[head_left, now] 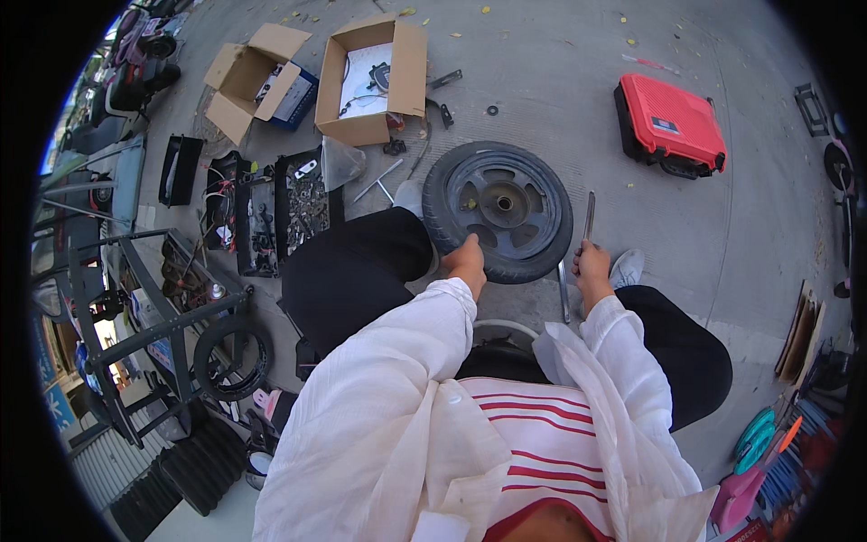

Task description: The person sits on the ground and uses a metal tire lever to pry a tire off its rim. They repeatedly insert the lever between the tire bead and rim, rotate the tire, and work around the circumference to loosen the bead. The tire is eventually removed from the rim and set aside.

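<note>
A wheel with a black tire and dark grey spoked rim (pixel 484 172) lies flat on the concrete between my knees. My left hand (pixel 465 262) grips the tire's near left edge, thumb toward the rim. My right hand (pixel 591 262) is closed on a metal bar, likely a tire lever (pixel 590 213), held upright just right of the wheel. A second metal bar (pixel 564 298) lies below the tire's right side, near my right hand. A T-handle wrench (pixel 383 179) rests on the ground left of the wheel.
Open cardboard boxes (pixel 370 126), black tool trays (pixel 302 203) and a plastic bag (pixel 343 163) sit front left. A red hard case (pixel 673 122) is front right. A metal frame (pixel 153 325) and loose tire (pixel 230 361) are left; cardboard sheets (pixel 797 330) and scooters (pixel 140 81) stand around.
</note>
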`<state>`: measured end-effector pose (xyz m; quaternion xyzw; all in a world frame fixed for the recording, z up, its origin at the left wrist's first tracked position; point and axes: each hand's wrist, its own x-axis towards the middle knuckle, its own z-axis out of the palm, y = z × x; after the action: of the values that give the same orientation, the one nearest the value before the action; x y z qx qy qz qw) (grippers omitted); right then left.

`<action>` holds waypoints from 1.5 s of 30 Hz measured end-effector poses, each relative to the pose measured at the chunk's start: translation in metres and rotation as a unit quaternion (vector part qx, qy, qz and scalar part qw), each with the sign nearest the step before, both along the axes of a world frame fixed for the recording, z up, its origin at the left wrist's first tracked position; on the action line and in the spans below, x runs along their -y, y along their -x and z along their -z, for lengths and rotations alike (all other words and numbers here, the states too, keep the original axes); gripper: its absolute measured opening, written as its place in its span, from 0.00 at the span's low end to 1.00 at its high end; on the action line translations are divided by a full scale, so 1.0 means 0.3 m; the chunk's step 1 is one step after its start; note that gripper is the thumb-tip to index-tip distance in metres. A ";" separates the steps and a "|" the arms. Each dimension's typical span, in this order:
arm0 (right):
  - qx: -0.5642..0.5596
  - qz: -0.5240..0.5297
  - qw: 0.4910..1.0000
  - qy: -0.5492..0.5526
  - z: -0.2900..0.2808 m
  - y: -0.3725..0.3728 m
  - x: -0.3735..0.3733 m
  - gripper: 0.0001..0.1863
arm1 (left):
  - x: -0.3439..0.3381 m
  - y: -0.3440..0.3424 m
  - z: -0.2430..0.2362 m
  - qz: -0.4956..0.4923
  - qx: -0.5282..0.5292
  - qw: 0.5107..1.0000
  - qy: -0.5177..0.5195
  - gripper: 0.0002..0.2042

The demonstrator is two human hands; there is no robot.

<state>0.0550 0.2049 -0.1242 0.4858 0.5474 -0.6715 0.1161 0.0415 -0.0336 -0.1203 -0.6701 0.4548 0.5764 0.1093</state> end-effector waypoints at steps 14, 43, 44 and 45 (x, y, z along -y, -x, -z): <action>0.128 -0.087 0.987 0.049 0.019 -0.042 -0.022 0.10 | -0.225 0.128 -0.215 0.390 -0.185 0.902 0.022 0.35; 0.041 -0.243 0.969 0.017 -0.090 -0.136 0.069 0.11 | 0.855 -0.439 -0.511 -0.025 -0.395 0.910 0.127 0.08; 0.026 -0.233 0.972 0.027 -0.087 -0.138 0.043 0.13 | 0.845 -0.395 -0.522 -0.004 -0.398 0.908 0.135 0.08; 0.009 -0.216 0.976 0.015 -0.114 -0.129 0.052 0.14 | 0.841 -0.365 -0.532 -0.007 -0.411 0.902 0.135 0.08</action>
<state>0.0937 0.1894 -0.0899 0.3604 0.6282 -0.6342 0.2707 0.1510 -0.2859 0.0393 -0.3854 0.5285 0.7340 -0.1826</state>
